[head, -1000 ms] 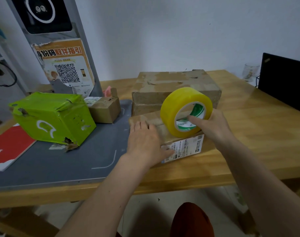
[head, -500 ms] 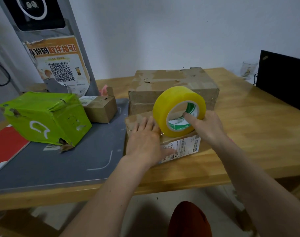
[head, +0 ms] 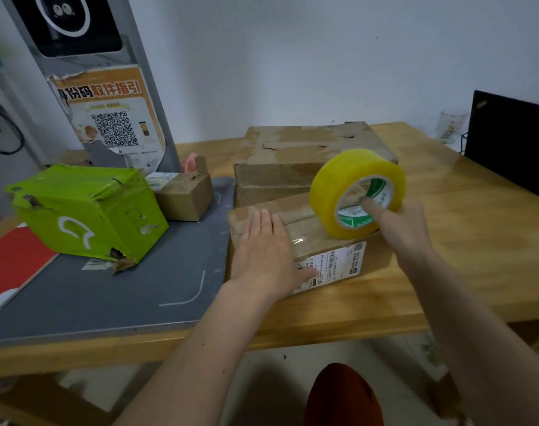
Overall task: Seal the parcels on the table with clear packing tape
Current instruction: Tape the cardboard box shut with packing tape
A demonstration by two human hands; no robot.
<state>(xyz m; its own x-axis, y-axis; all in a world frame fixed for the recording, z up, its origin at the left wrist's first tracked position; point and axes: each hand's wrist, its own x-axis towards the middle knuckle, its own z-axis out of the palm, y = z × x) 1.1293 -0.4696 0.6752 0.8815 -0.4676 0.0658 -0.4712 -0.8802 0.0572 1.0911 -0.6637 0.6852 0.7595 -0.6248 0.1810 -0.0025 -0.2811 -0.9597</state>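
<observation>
A flat brown parcel (head: 305, 222) with a white label on its front lies near the table's front edge. My left hand (head: 268, 250) presses flat on its left top, fingers straight, thumb down the front side. A yellow roll of clear tape (head: 329, 192) stands on edge on the parcel's right top. My right hand (head: 400, 229) holds the roll with a finger hooked into its core. A glossy strip of tape runs on the lid between my left hand and the roll.
A bigger worn carton (head: 296, 149) sits right behind the parcel. A green parcel (head: 87, 210) and a small brown box (head: 185, 195) rest on a grey mat (head: 108, 290). A red booklet (head: 13, 262) lies far left; a black laptop (head: 511, 139) and a glass (head: 451, 124) stand at the right.
The roll has moved right along the parcel's top, away from my left hand, leaving tape on the lid. My left hand stays pressed on the parcel.
</observation>
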